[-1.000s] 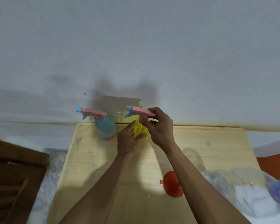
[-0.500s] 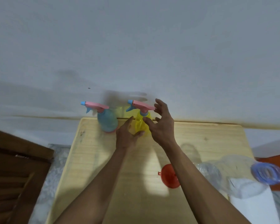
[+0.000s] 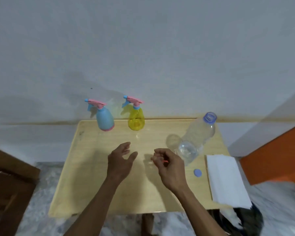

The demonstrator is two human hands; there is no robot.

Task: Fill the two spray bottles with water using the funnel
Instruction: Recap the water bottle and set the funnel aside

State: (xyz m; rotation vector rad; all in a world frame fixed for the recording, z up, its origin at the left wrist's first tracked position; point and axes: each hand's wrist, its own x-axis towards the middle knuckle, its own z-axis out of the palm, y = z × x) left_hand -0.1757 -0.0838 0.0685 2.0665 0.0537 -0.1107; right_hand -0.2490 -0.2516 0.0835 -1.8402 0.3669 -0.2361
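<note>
A blue spray bottle (image 3: 105,120) and a yellow spray bottle (image 3: 136,120), both with pink trigger heads on, stand side by side at the far edge of the wooden table (image 3: 85,176). My left hand (image 3: 121,158) hovers over the middle of the table, fingers relaxed, holding nothing. My right hand (image 3: 169,165) is beside it with fingers curled over the orange funnel (image 3: 165,161), of which only a sliver shows between the fingers. Both hands are well short of the spray bottles.
A clear plastic water bottle (image 3: 197,137) stands uncapped just right of my right hand, its blue cap (image 3: 197,172) lying on the table nearby. A white folded paper towel (image 3: 226,179) overhangs the right edge. Dark wooden furniture (image 3: 7,193) is at left, an orange surface (image 3: 276,154) at right.
Both hands have let go of the yellow spray bottle and drawn back toward me. My right hand has come down over the funnel. The camera view has shifted, bringing the water bottle into view.
</note>
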